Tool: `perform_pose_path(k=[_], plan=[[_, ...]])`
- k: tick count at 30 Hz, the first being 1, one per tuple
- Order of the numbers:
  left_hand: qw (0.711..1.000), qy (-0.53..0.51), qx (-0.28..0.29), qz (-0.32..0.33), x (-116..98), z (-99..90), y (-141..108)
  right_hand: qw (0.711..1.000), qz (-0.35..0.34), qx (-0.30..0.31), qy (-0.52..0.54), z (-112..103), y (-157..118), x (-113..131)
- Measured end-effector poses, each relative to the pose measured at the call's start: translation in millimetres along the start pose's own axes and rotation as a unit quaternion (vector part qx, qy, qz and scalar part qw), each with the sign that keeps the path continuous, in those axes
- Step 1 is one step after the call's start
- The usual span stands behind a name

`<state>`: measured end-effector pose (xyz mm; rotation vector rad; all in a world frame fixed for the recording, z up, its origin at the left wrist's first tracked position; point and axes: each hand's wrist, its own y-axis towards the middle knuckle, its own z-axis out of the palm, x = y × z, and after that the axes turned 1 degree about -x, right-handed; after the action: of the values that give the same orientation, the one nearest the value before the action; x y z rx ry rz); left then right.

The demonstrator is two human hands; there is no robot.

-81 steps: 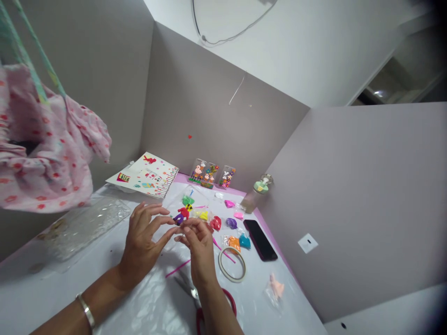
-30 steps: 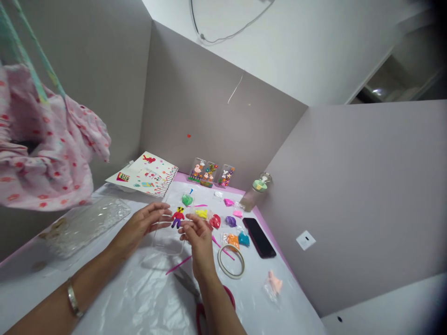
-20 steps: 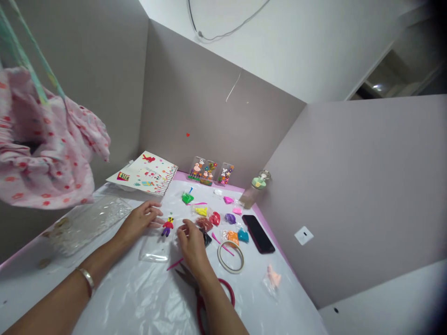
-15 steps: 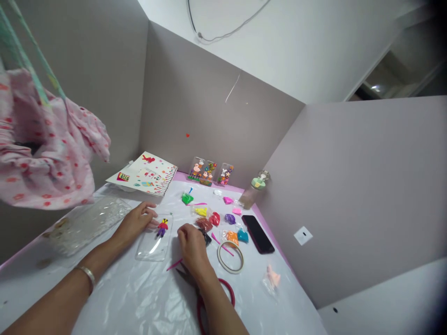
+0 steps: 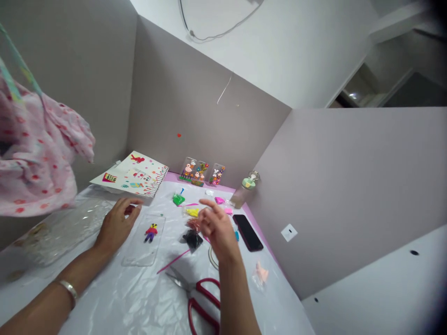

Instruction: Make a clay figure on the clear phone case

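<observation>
My left hand [image 5: 118, 225] rests just left of a clear phone case [image 5: 138, 256]. Its thumb and fingers curve round a small dark red patch that I cannot make out. A little clay figure [image 5: 151, 233] with yellow and black head, red top and purple legs lies on the case. My right hand [image 5: 218, 228] hovers over the clay packets, index finger stretched out, other fingers loosely bent, nothing visible in it. Below it are a black clay packet [image 5: 193, 239] and a brown one [image 5: 193, 225]. Red-handled scissors [image 5: 202, 304] lie near my right forearm, beside a pink modelling tool [image 5: 173, 261].
Green clay [image 5: 178, 199] and yellow clay [image 5: 192, 212] lie farther back. A phone [image 5: 247, 232], peach clay [image 5: 261, 273] and a partly hidden tape roll [image 5: 212, 258] are rightward. Decorated cases [image 5: 217, 174], a bottle [image 5: 244, 188], a drawing pad [image 5: 139, 174] and bubble wrap [image 5: 66, 228] surround the area.
My right hand has lifted off the area by the black packet and moved up and right, uncovering the packet and scissors. My left hand has drawn back leftward off the case.
</observation>
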<state>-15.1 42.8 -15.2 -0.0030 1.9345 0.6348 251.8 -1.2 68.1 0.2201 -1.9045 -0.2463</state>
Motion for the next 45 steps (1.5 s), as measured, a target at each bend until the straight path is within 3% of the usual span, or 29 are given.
perform_pose_path(k=[2,4,10,15,20,25,29,38,45], plan=[[1.000,-0.013,-0.003,0.001,-4.6,1.2,-2.1,0.999,-0.004,-0.025,-0.042,-18.4,14.5,-0.9],[1.000,-0.028,0.002,0.002,-8.3,3.1,-4.6,0.993,0.000,-0.027,-0.112,-23.5,30.7,-10.7],[0.998,-0.065,0.015,0.005,-13.4,10.1,-10.5,0.940,0.022,0.045,-0.336,7.5,75.1,-50.9],[0.995,-0.099,0.032,-0.005,-8.2,13.7,-10.8,0.902,0.015,0.089,-0.423,21.9,96.4,-61.1],[0.986,-0.148,0.076,-0.028,-6.2,19.5,-14.9,0.903,-0.058,0.062,-0.420,24.1,72.2,-55.0],[0.972,-0.186,0.141,-0.023,-19.1,26.2,-25.9,0.921,-0.149,0.047,-0.356,43.7,21.4,-47.4],[0.969,-0.185,0.163,-0.011,-26.3,26.0,-29.2,0.928,-0.185,0.010,-0.323,56.4,2.8,-53.9],[0.964,-0.163,0.209,-0.013,-18.1,27.6,-29.3,0.938,-0.193,-0.006,-0.287,55.2,-2.4,-63.0],[0.963,-0.139,0.227,0.038,-19.7,26.7,-33.8,0.950,-0.159,0.006,-0.267,58.6,-8.8,-54.1]])
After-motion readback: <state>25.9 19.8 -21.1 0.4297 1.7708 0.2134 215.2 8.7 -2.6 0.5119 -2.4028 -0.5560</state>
